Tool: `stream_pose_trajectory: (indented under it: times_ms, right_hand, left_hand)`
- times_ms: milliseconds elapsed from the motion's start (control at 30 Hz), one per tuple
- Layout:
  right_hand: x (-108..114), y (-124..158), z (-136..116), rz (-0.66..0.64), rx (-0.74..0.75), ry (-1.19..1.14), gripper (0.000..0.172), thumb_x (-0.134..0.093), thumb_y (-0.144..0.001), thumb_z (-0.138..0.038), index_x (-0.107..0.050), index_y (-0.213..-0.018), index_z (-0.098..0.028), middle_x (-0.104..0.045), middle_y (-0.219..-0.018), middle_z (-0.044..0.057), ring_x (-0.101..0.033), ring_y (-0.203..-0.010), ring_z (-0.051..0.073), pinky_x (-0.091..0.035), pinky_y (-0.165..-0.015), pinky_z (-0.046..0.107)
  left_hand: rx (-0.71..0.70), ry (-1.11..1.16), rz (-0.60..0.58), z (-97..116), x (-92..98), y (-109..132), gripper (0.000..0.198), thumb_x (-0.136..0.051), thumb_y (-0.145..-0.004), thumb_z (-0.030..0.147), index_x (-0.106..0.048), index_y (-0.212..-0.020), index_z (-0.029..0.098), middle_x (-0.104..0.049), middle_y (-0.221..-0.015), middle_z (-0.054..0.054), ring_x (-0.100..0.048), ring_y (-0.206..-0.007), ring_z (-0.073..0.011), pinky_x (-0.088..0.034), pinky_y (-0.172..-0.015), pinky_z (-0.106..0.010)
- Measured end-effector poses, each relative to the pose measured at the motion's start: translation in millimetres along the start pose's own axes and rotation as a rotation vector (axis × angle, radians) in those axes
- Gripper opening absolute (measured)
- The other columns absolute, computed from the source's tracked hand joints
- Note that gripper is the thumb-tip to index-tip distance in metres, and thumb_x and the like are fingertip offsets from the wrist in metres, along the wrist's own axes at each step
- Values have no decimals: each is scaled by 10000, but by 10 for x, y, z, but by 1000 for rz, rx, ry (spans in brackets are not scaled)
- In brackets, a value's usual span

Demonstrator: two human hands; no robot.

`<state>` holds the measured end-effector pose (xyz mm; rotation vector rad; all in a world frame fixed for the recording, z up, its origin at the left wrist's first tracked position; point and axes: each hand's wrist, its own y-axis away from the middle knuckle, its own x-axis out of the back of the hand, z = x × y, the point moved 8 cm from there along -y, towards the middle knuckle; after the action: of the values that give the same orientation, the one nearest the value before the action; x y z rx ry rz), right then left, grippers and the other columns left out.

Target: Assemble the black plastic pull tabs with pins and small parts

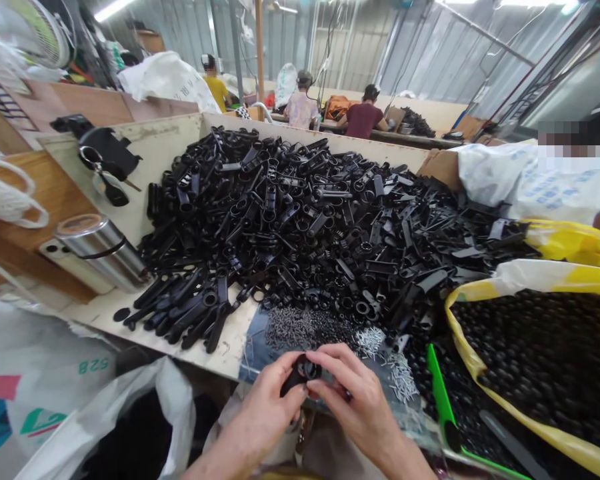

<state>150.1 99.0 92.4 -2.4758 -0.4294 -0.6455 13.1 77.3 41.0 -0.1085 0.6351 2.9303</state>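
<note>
Big heap of plastic parts (pixel 290 227) sits on the bench (pixel 155 153), steel tumbler (pixel 100 252) to its left, bag of round pieces (pixel 530 353) to its right, loose screws (pixel 305 328) on cloth (pixel 253 347) in front.

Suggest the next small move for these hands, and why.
Perhaps let the left hand keep the black plastic part while the right hand picks one of the silver pins off the denim cloth: both hands are on the part now, and the pins lie just beyond the right hand.
</note>
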Motion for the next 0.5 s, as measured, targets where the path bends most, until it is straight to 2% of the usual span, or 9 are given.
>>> stream_pose_trajectory:
  times_ms: [67, 167, 233, 333, 400, 500]
  right_hand:
    - [4, 36, -39, -2, 26, 11, 349, -646, -967, -157, -686, -1287, -291, -692, -1123, 85, -722, -764, 162, -604, -549, 204]
    - [-6, 67, -100, -19, 75, 54, 364, -617, -983, -144, -673, -1313, -286, -699, -1134, 94, -739, -909, 195, -634, -640, 221]
    - [-11, 76, -119, -20, 95, 82, 361, -601, -993, -146, -671, -1320, -284, -705, -1121, 93, -739, -928, 201, -647, -708, 250]
    - [-18, 88, -104, -12, 88, 86, 361, -599, -995, -150, -669, -1321, -290, -709, -1109, 88, -737, -938, 204, -653, -726, 263]
    - [-14, 101, -83, 10, 71, 77, 355, -609, -992, -155, -669, -1312, -294, -710, -1101, 86, -736, -934, 206, -658, -725, 266]
    - [-2, 133, -90, 55, 85, 84, 360, -628, -987, -160, -669, -1315, -302, -716, -1074, 83, -739, -899, 207, -659, -725, 281]
  left_hand:
    - [-7, -9, -5, -22, -3, 17, 424, -644, -800, 210, -688, -1220, 187, -710, -910, -29, -510, -604, -119, -426, -562, -247]
    - [-16, -6, 14, -77, 12, 21, 392, -676, -777, 193, -721, -1166, 201, -732, -1028, -65, -570, -683, -148, -446, -584, -248]
    - [-24, 13, 30, -112, 22, 21, 382, -693, -763, 181, -734, -1142, 205, -736, -1103, -87, -607, -758, -177, -463, -615, -257]
    - [-46, 58, 40, -147, 19, 24, 389, -694, -769, 181, -739, -1154, 215, -740, -1122, -97, -626, -818, -201, -475, -655, -269]
    - [-51, 72, 28, -169, -1, 27, 377, -677, -786, 194, -740, -1156, 223, -741, -1103, -91, -608, -767, -183, -466, -644, -265]
    - [-13, 55, 18, -211, -26, 31, 376, -637, -798, 208, -728, -1163, 219, -731, -966, -50, -544, -633, -139, -443, -608, -259]
